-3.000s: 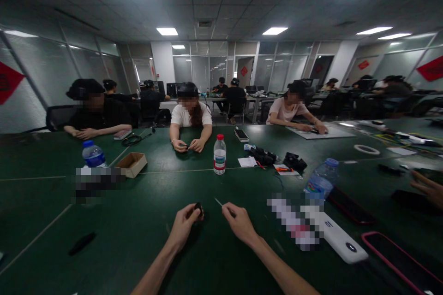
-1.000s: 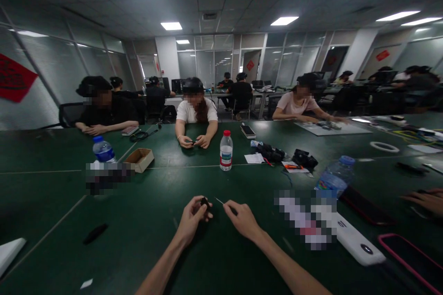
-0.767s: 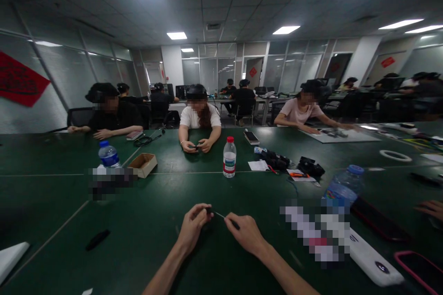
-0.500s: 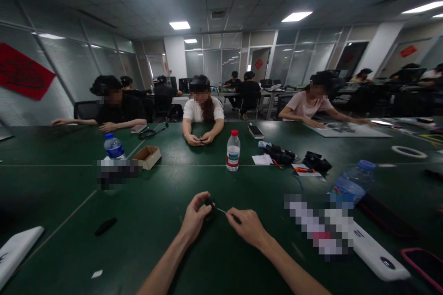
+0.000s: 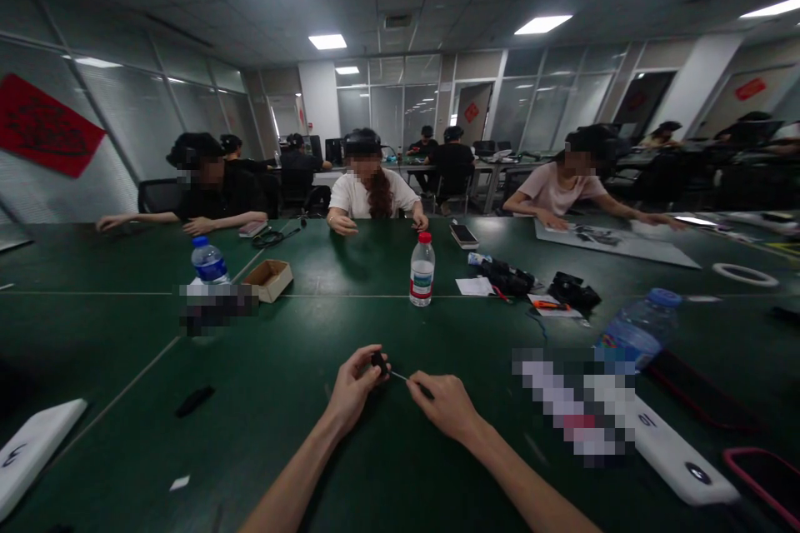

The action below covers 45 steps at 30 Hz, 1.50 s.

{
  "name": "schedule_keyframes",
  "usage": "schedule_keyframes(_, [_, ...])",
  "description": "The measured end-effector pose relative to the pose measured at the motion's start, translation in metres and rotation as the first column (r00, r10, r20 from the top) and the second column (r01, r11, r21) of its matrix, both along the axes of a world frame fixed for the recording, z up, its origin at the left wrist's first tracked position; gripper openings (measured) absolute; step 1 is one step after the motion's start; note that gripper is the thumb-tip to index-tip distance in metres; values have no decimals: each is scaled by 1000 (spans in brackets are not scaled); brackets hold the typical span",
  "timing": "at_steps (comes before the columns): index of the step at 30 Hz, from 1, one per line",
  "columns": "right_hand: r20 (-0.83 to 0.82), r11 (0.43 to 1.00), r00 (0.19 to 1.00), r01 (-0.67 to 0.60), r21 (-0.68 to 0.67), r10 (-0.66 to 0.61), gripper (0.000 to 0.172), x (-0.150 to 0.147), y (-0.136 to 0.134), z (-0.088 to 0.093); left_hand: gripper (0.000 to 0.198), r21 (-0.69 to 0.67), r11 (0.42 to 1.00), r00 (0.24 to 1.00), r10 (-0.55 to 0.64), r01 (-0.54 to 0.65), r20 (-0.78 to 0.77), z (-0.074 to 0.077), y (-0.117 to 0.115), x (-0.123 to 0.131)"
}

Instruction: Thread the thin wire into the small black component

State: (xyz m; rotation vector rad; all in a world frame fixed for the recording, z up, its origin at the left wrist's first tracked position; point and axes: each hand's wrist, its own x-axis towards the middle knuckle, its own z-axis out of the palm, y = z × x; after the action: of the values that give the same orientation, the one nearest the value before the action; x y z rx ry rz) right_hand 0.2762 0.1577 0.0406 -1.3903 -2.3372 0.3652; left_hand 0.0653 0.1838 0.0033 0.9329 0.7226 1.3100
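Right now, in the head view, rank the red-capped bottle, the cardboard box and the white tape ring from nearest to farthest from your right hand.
1. Red-capped bottle, straight ahead of the right hand.
2. Cardboard box, ahead to the left.
3. White tape ring, far off to the right.

glass-walled office [image 5: 400,104], ceiling panel lights [image 5: 542,24], green tables [image 5: 93,325].

Low in the centre of the frame, a small black part [image 5: 378,363], too small to make out in detail, is pinched at the fingertips of the left hand [image 5: 350,391]. A thin pale pin [image 5: 397,375] juts leftward from the right hand [image 5: 447,406], its tip meeting the part's right side.
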Motion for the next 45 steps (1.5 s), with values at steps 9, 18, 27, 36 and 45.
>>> schedule_keyframes(9, [29,999,1000,11,-35,-10,39,-1,-3,5,47,7,1000,999,1,-1,-33,1,0,0])
schedule_keyframes(18, [171,1000,985,18,-3,-17,34,-6,-6,11,39,128,992,973,41,-12,-227,2,-1,-2])
schedule_keyframes(27, [236,997,971,30,67,-45,34,-10,-11,6,31,196,980,938,102,-37,-330,7,-4,-1])
schedule_keyframes(36, [198,997,979,27,72,-41,38,-9,-13,4,32,144,986,955,118,-80,-272,9,-7,2])
schedule_keyframes(45, [186,998,981,48,37,-54,38,-9,-15,8,28,154,985,963,112,-76,-244,6,-6,2])
